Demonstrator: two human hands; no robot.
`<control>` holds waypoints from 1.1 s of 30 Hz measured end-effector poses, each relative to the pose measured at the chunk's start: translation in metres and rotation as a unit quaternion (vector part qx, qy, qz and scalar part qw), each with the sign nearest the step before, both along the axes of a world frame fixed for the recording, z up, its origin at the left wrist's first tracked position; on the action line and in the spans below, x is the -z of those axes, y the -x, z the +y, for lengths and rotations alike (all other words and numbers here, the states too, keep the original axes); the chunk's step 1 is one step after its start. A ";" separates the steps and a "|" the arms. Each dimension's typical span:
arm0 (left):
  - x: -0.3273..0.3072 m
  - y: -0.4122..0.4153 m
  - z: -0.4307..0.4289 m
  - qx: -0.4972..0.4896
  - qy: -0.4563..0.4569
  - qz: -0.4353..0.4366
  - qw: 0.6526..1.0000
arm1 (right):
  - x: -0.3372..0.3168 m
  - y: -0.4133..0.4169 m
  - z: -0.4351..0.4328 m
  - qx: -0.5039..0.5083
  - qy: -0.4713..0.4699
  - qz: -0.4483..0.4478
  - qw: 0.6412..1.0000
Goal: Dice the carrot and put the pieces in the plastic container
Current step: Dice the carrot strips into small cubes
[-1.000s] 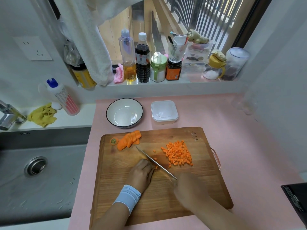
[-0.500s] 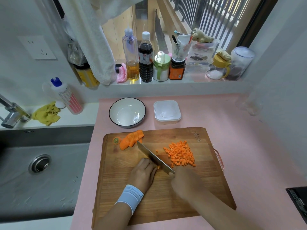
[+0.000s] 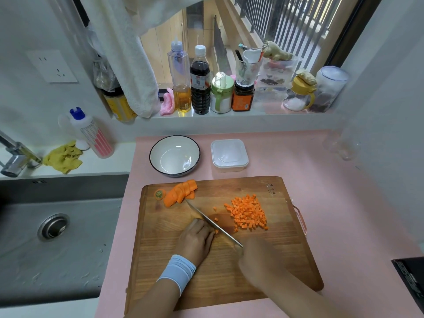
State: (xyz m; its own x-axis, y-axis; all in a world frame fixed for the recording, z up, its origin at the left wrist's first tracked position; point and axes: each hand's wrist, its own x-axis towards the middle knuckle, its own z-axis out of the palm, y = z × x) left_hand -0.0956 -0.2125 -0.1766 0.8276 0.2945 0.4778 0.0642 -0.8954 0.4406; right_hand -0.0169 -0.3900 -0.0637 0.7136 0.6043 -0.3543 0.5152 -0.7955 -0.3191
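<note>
A carrot piece [image 3: 216, 231] sits pinned under the curled fingers of the left hand [image 3: 195, 239], with the knife [image 3: 213, 223] blade against them. The blurred right hand [image 3: 254, 255] grips its handle. Diced carrot [image 3: 249, 213] lies right of the blade, and the plastic container [image 3: 229, 154] sits beyond the cutting board [image 3: 286, 260].

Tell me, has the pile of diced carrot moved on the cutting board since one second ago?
No. The pile of diced carrot lies at the same spot on the cutting board, toward its right edge.

Carrot dice [image 3: 249, 214] heaped right of centre on cutting board [image 3: 286, 260]; carrot slices [image 3: 181, 194] fanned far-left (overlapping); square plastic container [image 3: 229, 155] just beyond board.
</note>
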 end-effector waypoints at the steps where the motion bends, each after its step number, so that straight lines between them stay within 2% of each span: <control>1: -0.001 0.000 0.000 0.000 -0.002 -0.002 1.000 | 0.000 0.000 -0.001 0.000 0.007 -0.005 1.000; 6: 0.000 0.000 0.000 0.001 0.003 0.002 1.000 | -0.001 -0.001 -0.001 0.005 0.026 0.002 1.000; 17: 0.003 -0.001 0.002 0.009 0.041 0.012 0.999 | -0.003 -0.016 0.034 0.030 0.004 0.108 0.994; 27: -0.004 0.001 0.002 0.009 0.050 0.024 0.998 | 0.003 -0.019 0.027 0.006 -0.027 0.105 0.994; 31: -0.009 0.005 0.008 0.018 0.109 0.063 0.992 | 0.002 -0.020 0.013 -0.024 -0.042 0.081 0.996; 33: -0.015 0.008 0.017 -0.024 0.155 0.089 0.984 | -0.001 -0.024 0.006 -0.046 -0.045 0.054 0.996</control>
State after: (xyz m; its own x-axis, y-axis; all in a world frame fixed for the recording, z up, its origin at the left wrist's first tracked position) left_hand -0.1040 -0.1954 -0.1612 0.8711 0.4450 0.2078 0.2045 -0.7133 0.6703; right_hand 0.0072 -0.3836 -0.0624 0.6143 0.6981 -0.3678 0.5434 -0.7122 -0.4444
